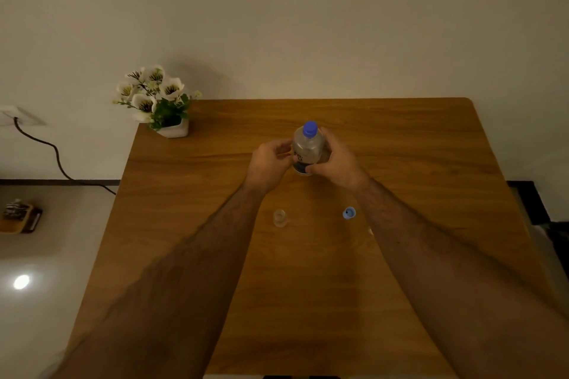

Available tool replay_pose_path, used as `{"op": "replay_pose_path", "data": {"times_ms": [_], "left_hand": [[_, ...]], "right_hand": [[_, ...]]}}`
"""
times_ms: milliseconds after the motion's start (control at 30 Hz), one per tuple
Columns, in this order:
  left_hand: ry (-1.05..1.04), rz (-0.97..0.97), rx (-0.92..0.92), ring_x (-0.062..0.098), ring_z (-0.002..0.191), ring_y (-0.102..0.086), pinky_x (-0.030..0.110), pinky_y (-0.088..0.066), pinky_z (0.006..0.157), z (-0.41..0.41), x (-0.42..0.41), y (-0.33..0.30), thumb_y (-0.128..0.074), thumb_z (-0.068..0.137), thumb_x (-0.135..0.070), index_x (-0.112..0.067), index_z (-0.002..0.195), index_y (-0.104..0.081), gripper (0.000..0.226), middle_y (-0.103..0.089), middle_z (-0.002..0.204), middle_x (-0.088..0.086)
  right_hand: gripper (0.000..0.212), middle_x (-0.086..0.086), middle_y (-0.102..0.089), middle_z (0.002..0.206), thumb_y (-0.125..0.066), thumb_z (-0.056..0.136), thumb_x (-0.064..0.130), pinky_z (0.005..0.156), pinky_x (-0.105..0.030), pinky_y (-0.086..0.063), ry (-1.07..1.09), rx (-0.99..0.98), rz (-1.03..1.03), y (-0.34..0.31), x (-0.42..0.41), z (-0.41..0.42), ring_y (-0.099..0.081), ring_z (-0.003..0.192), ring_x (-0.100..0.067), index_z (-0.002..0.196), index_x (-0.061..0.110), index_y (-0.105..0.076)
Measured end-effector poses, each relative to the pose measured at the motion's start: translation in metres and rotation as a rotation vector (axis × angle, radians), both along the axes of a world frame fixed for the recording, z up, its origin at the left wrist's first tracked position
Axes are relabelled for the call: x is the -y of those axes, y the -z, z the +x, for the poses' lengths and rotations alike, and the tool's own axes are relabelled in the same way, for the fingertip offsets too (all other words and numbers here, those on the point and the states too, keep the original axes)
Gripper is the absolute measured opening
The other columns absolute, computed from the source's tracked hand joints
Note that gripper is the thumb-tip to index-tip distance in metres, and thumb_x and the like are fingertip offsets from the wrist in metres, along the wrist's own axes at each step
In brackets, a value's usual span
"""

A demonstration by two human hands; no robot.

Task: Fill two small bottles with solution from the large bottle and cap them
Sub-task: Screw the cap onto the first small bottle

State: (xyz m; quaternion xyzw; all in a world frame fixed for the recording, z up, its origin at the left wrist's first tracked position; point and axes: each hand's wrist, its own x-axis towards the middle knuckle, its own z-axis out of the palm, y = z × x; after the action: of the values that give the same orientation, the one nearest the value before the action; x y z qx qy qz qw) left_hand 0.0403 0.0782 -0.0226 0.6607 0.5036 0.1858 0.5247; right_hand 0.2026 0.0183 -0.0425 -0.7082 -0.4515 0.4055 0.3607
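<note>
Nearest you, both your bare forearms reach forward over the wooden table (308, 286), angling in toward its middle. Between them, on the tabletop, stand two small items: on the left a small clear bottle (279, 217), upright and uncapped as far as the dim light lets one tell, and on the right a small pale blue piece (349, 212), open end up, which may be a cap or a second little bottle; you cannot tell which from here. The two are well apart from each other and from your hands. Farther on, your right hand (338, 161) wraps around the large bottle (308, 149), thumb across its dark lower label and fingers curled behind its right side, so it is clamped on the bottle. Your left hand (271, 163) sits just beside the bottle's left side, fingers curled toward it with the fingertips at or near the plastic; whether they truly grip cannot be told. The bottle stands upright on the table with its blue cap (310, 128) on. Beyond, at the table's far left corner, a white pot of white flowers (160, 101) stands against the wall.
</note>
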Motion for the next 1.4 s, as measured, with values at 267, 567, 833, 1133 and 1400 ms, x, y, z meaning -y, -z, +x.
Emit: {"op": "replay_pose_path", "data": {"times_ms": [267, 567, 833, 1133, 1400], "left_hand": [[-0.102, 0.223, -0.072, 0.008, 0.093, -0.065, 0.035, -0.059, 0.082, -0.003, 0.022, -0.022, -0.058, 0.094, -0.023, -0.017, 0.119, -0.064, 0.026, -0.068, 0.109, -0.003], [-0.014, 0.368, 0.035, 0.003, 0.083, -0.066, 0.023, -0.056, 0.073, 0.027, 0.072, -0.043, -0.060, 0.093, -0.022, -0.018, 0.108, -0.068, 0.017, -0.070, 0.092, -0.006], [0.273, 0.283, -0.226, 0.003, 0.084, -0.060, 0.016, -0.047, 0.070, 0.048, 0.103, 0.003, -0.062, 0.089, -0.012, -0.016, 0.125, -0.061, 0.037, -0.067, 0.114, 0.000], [0.409, 0.236, -0.433, 0.026, 0.128, -0.046, 0.036, -0.041, 0.103, 0.061, 0.117, 0.053, -0.066, 0.085, -0.015, -0.015, 0.140, -0.046, 0.059, -0.047, 0.141, 0.010], [0.399, 0.356, -0.428, 0.021, 0.113, -0.054, 0.029, -0.040, 0.093, 0.074, 0.117, 0.067, -0.068, 0.086, -0.021, -0.018, 0.123, -0.062, 0.037, -0.056, 0.125, 0.006]], "right_hand": [[0.064, -0.005, -0.047, 0.147, -0.071, 0.087, 0.014, 0.104, -0.033, -0.042, 0.066, 0.122, -0.078, -0.043, 0.032, 0.037, -0.045, 0.133, -0.021, 0.144, 0.015, -0.041], [0.024, 0.000, -0.062, 0.115, -0.059, 0.094, 0.012, 0.080, -0.023, -0.047, 0.202, 0.244, -0.084, -0.054, 0.102, 0.084, -0.057, 0.103, -0.013, 0.118, 0.015, -0.061], [0.027, -0.005, -0.065, 0.104, -0.062, 0.087, -0.003, 0.068, -0.025, -0.048, 0.173, 0.147, -0.263, 0.001, 0.163, 0.080, -0.061, 0.092, -0.017, 0.103, 0.019, -0.063], [0.071, 0.009, -0.059, 0.112, -0.088, 0.065, 0.021, 0.076, -0.018, -0.047, 0.071, 0.120, -0.207, 0.044, 0.181, 0.053, -0.057, 0.092, -0.005, 0.127, 0.023, -0.055], [0.032, 0.010, -0.059, 0.101, -0.082, 0.074, 0.029, 0.076, -0.027, -0.051, 0.157, 0.211, -0.080, 0.062, 0.180, 0.048, -0.060, 0.088, -0.009, 0.102, 0.029, -0.065]]}}
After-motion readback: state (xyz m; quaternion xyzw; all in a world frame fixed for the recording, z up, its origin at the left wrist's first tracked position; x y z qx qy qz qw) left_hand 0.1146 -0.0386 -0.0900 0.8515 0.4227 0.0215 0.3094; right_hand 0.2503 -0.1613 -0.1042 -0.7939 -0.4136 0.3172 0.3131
